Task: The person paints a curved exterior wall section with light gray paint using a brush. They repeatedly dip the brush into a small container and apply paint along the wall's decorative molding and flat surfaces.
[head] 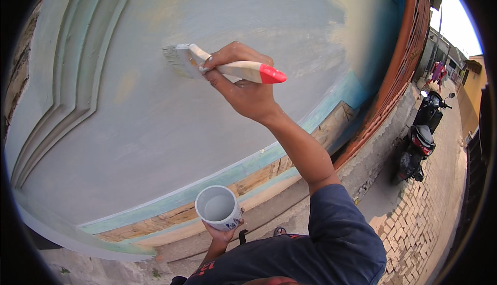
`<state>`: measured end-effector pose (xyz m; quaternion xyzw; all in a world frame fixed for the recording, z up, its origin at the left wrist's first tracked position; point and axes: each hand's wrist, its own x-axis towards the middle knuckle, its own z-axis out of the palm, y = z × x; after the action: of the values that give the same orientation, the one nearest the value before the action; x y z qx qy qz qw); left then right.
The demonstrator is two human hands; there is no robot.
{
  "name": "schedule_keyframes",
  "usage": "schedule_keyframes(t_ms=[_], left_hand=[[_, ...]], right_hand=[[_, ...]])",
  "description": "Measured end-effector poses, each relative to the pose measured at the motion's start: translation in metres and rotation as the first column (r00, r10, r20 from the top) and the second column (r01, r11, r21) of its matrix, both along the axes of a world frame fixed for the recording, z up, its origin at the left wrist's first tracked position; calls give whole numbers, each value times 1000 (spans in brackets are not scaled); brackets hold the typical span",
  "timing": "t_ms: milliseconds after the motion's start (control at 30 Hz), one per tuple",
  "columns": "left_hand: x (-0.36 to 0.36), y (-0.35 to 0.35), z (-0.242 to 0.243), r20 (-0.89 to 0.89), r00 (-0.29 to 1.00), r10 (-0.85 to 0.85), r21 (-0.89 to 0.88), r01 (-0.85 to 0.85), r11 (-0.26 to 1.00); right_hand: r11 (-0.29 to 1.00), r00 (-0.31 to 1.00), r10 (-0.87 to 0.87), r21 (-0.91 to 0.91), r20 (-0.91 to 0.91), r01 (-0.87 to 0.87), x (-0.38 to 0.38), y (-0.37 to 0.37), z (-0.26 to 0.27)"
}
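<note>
My right hand [248, 79] grips a wide paintbrush [240, 69] by its pale wooden handle, which ends in a red tip. Its bristles, coated with light paint, lie at the surface of a grey-painted wall [155, 141]. Yellowish patches show through the grey near the brush and at the upper right. Low in front of my body, my left hand [221, 232] holds up a plastic tub [218, 208] from beneath and behind. Pale grey paint lies inside the tub, and its outside bears printing.
Stepped moulding [83, 91] runs down the wall's left side. Turquoise trim [217, 180] and a stone-patterned band [167, 221] edge its bottom. An orange-brown metal gate [388, 91] stands at the right, with a parked motor scooter [421, 137] beyond on a paved lane [423, 195].
</note>
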<state>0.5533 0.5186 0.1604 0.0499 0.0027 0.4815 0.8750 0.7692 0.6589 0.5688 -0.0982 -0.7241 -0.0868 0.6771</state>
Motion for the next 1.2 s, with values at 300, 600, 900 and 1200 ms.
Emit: schedule_keyframes(t_ms=[300, 600, 900, 1200], left_hand=[[-1, -3, -2, 10, 999, 30, -21, -30, 999], [-8, 1, -5, 32, 999, 16, -14, -15, 1000], [-2, 8, 3, 34, 998, -44, 6, 44, 999], [2, 7, -12, -14, 1000, -16, -32, 15, 999]], right_hand=[[603, 402, -774, -374, -490, 705, 253, 23, -9], [983, 985, -172, 56, -27, 173, -13, -19, 22], [873, 682, -480, -226, -552, 432, 229, 18, 75], [990, 978, 67, -111, -196, -90, 2, 8, 101]])
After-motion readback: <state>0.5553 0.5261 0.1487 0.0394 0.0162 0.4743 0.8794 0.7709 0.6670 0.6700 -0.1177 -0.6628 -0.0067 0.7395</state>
